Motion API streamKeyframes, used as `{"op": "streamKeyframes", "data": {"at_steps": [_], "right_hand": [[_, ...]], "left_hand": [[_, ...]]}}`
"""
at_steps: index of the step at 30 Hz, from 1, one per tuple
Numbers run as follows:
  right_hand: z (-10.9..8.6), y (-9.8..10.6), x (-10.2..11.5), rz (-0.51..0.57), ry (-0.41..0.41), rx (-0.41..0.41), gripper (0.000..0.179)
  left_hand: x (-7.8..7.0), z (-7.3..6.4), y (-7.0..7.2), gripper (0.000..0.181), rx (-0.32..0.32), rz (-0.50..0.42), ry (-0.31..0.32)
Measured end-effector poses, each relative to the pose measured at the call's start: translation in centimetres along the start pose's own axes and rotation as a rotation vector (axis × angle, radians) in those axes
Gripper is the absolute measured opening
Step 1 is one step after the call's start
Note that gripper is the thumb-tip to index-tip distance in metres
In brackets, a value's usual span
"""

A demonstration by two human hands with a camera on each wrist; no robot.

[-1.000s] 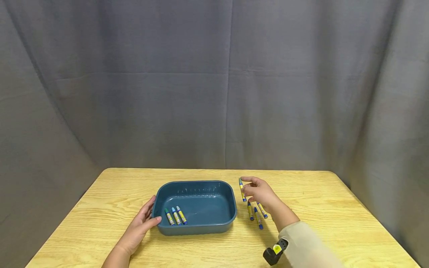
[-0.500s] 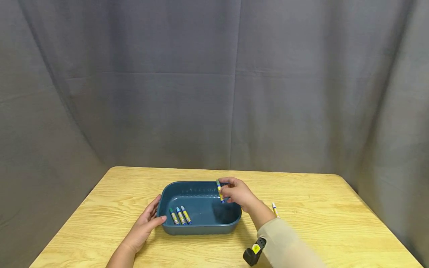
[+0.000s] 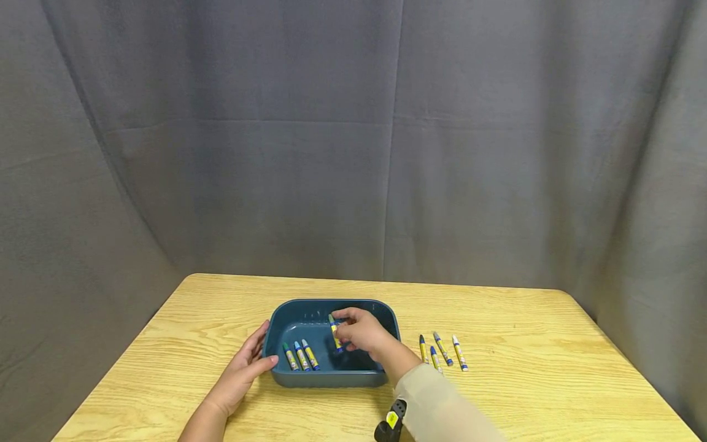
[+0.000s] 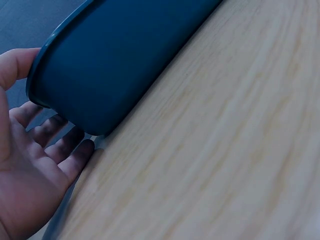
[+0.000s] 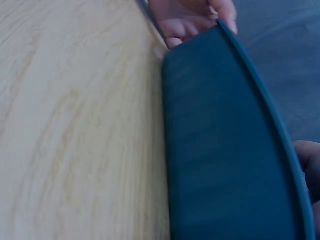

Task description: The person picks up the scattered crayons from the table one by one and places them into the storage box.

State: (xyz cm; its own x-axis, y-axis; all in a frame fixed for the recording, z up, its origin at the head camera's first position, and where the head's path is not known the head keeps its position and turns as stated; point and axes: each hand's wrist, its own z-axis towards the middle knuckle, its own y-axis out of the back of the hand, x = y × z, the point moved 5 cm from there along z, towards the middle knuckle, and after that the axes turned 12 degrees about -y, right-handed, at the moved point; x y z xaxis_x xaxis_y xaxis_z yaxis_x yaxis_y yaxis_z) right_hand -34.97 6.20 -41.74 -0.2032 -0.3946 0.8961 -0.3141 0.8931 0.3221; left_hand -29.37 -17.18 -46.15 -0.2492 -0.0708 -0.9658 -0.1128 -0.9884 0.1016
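My left hand (image 3: 241, 368) holds the left end of a dark teal rectangular tray (image 3: 331, 379), its thumb over the rim and its fingers along the outer wall, as the left wrist view also shows. Inside the tray, at its left, three crayons (image 3: 301, 356) lie side by side, tipped green, light blue and pale. My right hand (image 3: 361, 331) pinches a green-tipped crayon (image 3: 334, 331) between thumb and fingers, over the middle of the tray, right of those three. In the right wrist view the tray's wall hides most of this hand.
Several more crayons (image 3: 443, 348) with yellow and blue wrappers lie on the wooden table (image 3: 525, 356) to the right of the tray, one of them white-tipped (image 3: 459, 353). A grey curtain (image 3: 304, 184) hangs behind and beside the table.
My right hand has carried the green-tipped crayon leftward from above the table, past the tray's right rim, and down into the tray. My left hand keeps its hold on the tray.
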Motion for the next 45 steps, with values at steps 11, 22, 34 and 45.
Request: {"op": "streamKeyframes", "data": {"at_steps": [11, 22, 34, 45], "right_hand": [[0.7, -2.7, -0.3, -0.055, -0.034, 0.056, 0.043], [1.1, -4.1, -0.1, -0.158, -0.035, 0.039, 0.04], [1.2, -4.7, 0.4, -0.421, 0.008, -0.048, 0.03], [1.0, -4.6, 0.4, -0.437, 0.006, -0.065, 0.024]], "left_hand": [[0.0, 0.1, -0.2, 0.077, 0.006, -0.013, 0.003], [-0.1, 0.0, -0.1, 0.075, 0.008, 0.003, 0.004], [0.1, 0.2, -0.2, 0.077, 0.001, 0.012, 0.001], [0.0, 0.1, -0.1, 0.076, 0.01, 0.001, -0.001]]}}
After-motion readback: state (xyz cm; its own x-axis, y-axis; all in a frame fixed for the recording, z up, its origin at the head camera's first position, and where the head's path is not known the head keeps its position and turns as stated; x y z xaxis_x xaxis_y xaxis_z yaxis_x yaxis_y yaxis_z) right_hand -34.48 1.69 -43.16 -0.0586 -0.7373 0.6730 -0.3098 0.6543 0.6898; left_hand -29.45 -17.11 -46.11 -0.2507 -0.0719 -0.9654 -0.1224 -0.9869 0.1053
